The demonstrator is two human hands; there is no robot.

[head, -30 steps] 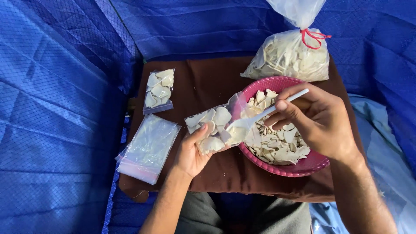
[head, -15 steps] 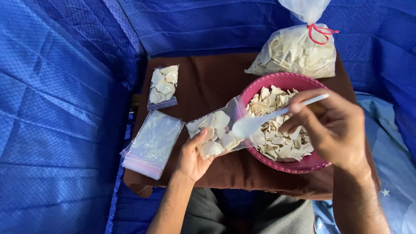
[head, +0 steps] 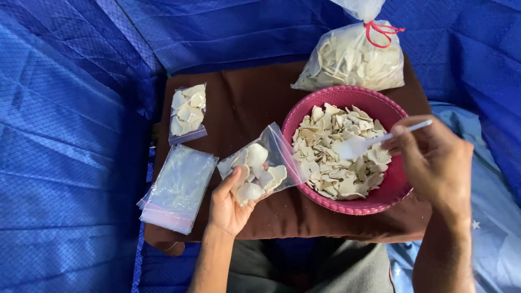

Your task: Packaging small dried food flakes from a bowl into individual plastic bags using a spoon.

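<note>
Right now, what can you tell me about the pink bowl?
The pink bowl is round, looks like plastic, and has a ribbed rim. It sits upright on the brown cloth, heaped with pale flat chips. The right hand holds a white spoon over the chips. The small bag in the left hand meets its left rim.

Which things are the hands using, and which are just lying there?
In use:
left hand holding a small bag of chips
right hand holding a white spoon
pink bowl of chips

Lying about:
filled small bag
stack of empty bags
big tied bag
brown board
</note>
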